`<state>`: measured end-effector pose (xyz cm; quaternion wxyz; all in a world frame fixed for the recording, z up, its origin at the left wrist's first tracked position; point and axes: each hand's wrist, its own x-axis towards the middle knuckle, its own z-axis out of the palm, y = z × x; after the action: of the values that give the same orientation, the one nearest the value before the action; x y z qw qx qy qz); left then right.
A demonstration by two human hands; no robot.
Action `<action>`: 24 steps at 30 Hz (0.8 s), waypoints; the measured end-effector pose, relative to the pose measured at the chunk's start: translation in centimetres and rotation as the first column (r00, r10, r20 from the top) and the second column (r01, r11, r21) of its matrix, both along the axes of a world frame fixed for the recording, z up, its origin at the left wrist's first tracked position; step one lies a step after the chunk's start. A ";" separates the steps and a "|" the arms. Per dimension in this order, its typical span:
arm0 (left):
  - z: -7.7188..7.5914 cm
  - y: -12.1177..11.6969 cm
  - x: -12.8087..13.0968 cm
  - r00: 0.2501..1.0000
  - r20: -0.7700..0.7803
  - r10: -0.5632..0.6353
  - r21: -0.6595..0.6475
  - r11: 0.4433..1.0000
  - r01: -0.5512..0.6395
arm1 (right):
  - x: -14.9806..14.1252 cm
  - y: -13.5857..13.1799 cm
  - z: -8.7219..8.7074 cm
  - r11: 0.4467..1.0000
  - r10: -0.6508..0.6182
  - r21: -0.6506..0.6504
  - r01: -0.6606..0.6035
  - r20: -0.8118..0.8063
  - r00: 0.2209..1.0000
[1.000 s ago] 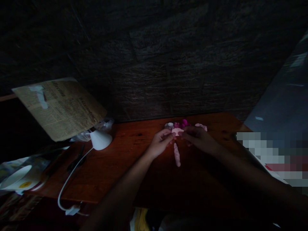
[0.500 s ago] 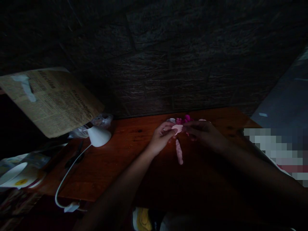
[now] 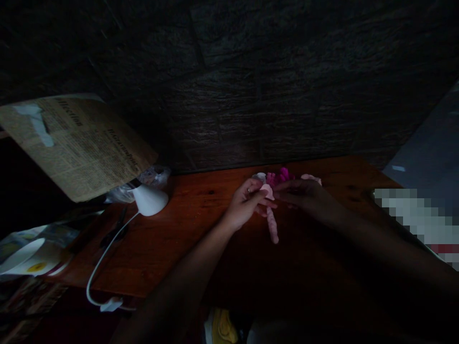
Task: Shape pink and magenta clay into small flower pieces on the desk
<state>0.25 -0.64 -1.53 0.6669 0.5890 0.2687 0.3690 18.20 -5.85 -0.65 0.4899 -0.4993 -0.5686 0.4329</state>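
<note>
My left hand (image 3: 247, 203) pinches a thin, pale pink piece of modelling clay (image 3: 267, 192) between thumb and fingers, with a ring on one finger. From the right, my right hand (image 3: 303, 196) has its fingertips closed at the same piece's right edge; shadow darkens them. Just below my left fingers a lumpy pink clay roll (image 3: 273, 227) lies on the wooden table (image 3: 186, 239). Behind the hands sit bright magenta pieces (image 3: 284, 174), a pinker lump (image 3: 271, 178) and a small white round thing (image 3: 261, 177). Another pale pink piece (image 3: 311, 178) rests beyond my right hand.
To the left stands a lamp with a white cone base (image 3: 151, 199), a newsprint-patterned shade (image 3: 79, 143) and a white cable (image 3: 95, 272). Near it are a clear plastic bag (image 3: 158, 177) and a white cup (image 3: 30, 258). A dark stone-patterned wall (image 3: 229, 86) rises behind the table.
The view has shifted slightly, moving the scene a little to the right. My left hand's lower fingers now spread over the top of the clay roll. The pale pink piece is still in hand.
</note>
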 end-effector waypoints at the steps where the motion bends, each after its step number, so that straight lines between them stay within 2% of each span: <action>1: 0.0 0.0 0.0 1.000 -0.005 -0.004 0.015 1.000 0.004 | 0.0 0.0 -0.1 1.000 0.000 0.005 0.000 0.013 1.000; 6: -0.5 0.4 0.1 0.999 -0.030 0.027 0.117 0.993 -0.023 | -0.2 -0.1 0.0 1.000 0.023 0.010 -0.024 0.076 0.997; 9: -0.7 0.5 0.1 0.999 -0.023 0.034 0.153 0.988 -0.030 | -0.4 -0.3 0.2 0.999 -0.004 0.040 -0.001 0.135 0.991; 16: -1.0 0.7 0.1 0.998 0.028 0.059 0.285 0.956 -0.065 | -0.1 -0.4 0.1 0.969 -0.100 0.248 0.015 0.333 0.938; 19: -1.2 1.0 -0.1 0.998 0.026 0.049 0.293 0.954 -0.054 | -0.1 -0.6 0.1 0.955 -0.127 0.296 0.014 0.363 0.923; 24: -1.0 0.9 -0.4 0.998 -0.015 0.061 0.267 0.962 -0.055 | -0.4 -0.8 0.2 0.962 -0.113 0.274 0.011 0.362 0.925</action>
<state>-0.18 0.28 -2.49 0.5673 0.6695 0.2414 0.4144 17.78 -6.67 -0.44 0.4488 -0.5199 -0.6883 0.2337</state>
